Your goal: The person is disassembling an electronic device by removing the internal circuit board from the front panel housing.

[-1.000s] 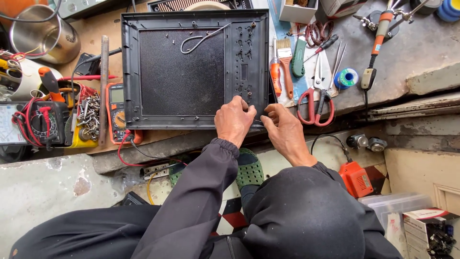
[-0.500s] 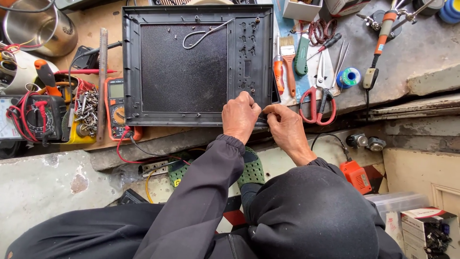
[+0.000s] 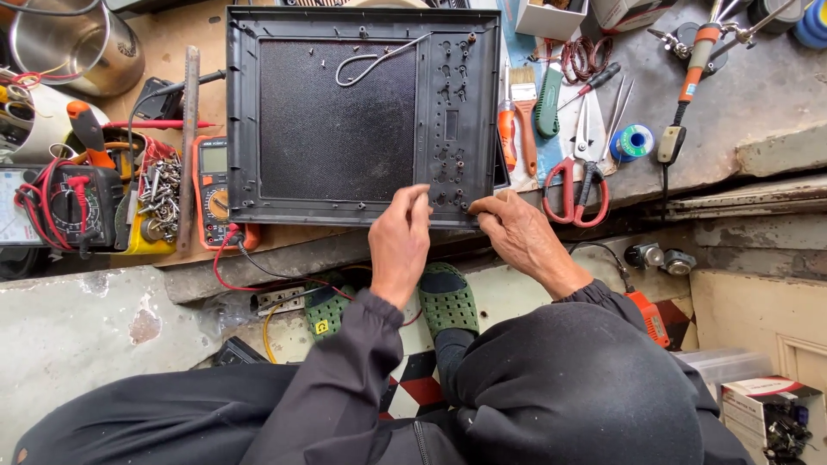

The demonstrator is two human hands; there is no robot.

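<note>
Black plastic panel (image 3: pixel 345 120) lies flat on the workbench (image 3: pixel 749 95), inner side up, mesh area in the middle, a column of small holes and bosses down its right strip, a bent grey wire (image 3: pixel 372 60) loose on top near the far edge. Both hands sit at the panel's near edge, right of centre. Left hand (image 3: pixel 401 241) is curled, fingertips pressing on the near rim; can't tell if it pinches anything. Right hand (image 3: pixel 521 232) is just beside it, thumb and fingers pinched together at the near-right corner of the panel; whatever is between them is too small to make out. Left of the panel: orange multimeter (image 3: pixel 214 189) touching its near-left corner, red lead trailing off the bench, tray of loose screws (image 3: pixel 159 194) beside that. Right of the panel: red-handled scissors (image 3: pixel 575 185), paintbrush (image 3: pixel 521 95), green-handled screwdriver (image 3: pixel 550 108), solder spool (image 3: pixel 633 142). Green clogs (image 3: pixel 448 297) visible below the bench edge.
</note>
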